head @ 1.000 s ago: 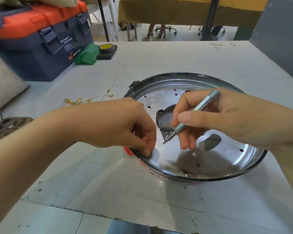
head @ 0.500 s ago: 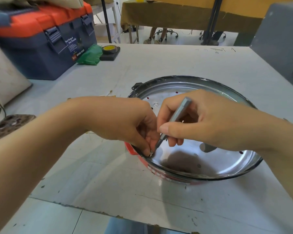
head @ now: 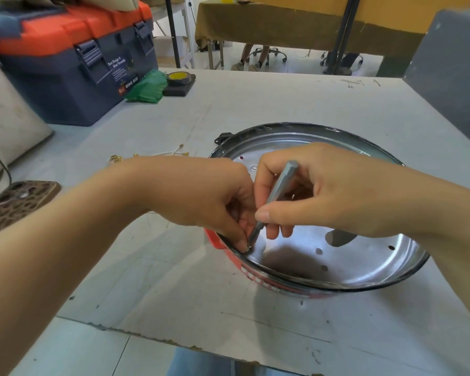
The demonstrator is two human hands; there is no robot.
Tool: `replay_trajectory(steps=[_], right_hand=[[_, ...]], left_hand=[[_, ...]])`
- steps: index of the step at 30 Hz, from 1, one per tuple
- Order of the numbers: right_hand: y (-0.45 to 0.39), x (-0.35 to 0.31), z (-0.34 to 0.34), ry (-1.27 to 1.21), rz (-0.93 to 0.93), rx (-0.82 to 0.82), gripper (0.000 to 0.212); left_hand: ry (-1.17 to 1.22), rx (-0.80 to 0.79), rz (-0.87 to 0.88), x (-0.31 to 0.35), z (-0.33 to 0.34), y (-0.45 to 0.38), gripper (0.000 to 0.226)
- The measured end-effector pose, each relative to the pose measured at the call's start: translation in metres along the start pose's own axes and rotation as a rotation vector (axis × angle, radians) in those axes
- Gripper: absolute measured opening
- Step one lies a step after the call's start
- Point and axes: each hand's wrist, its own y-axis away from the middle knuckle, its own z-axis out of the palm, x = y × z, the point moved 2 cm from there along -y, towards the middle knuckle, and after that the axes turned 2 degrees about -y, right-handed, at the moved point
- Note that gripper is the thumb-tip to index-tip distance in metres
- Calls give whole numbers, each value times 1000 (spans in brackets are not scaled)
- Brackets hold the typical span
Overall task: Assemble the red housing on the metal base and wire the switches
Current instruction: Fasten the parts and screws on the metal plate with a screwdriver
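A shiny round metal base (head: 364,264) with several small holes sits inside the red housing (head: 223,244), whose red wall shows along the near left rim. My left hand (head: 201,196) pinches a small screw (head: 248,248) at the base's near left edge. My right hand (head: 323,194) grips a grey screwdriver bit (head: 276,198), held steeply, its tip down on that screw. The middle of the base is hidden behind both hands.
White wires with gold terminals (head: 158,154) lie left of the housing. A phone (head: 14,204) lies at the far left. A blue and orange toolbox (head: 73,63), a green bag (head: 147,88) and a tape roll (head: 178,78) stand at the back left. A grey box (head: 451,71) is back right.
My right hand swung the bit leftward from the middle of the base and stood it steeper, tip now at the screw under my left fingers. The left hand stayed at the rim.
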Motion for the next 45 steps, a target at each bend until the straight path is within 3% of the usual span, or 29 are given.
replay_trajectory(steps=[4,10,16,22,31,38,45], right_hand=[[-4,-6,-7,62,-62,-21,7],[-8,-16,-13,214,-83,-82,6],[-14,-28,-11,469,-118,-82,8],[-14,-33,-6,486,-51,-93,8],[-13,-42,1,721,-19,-56,38],[-12,-41,1,691,-39,-88,9],[-14,-45,1,670,-35,-59,22]], left_hand=[[30,70,74,-6,0,6,11],[20,420,261,-13,16,21,20],[-15,606,304,-14,32,18,17],[-18,656,298,-14,37,15,21],[37,685,308,-13,39,16,37],[53,704,316,-15,39,13,21],[65,708,329,-15,41,12,22]])
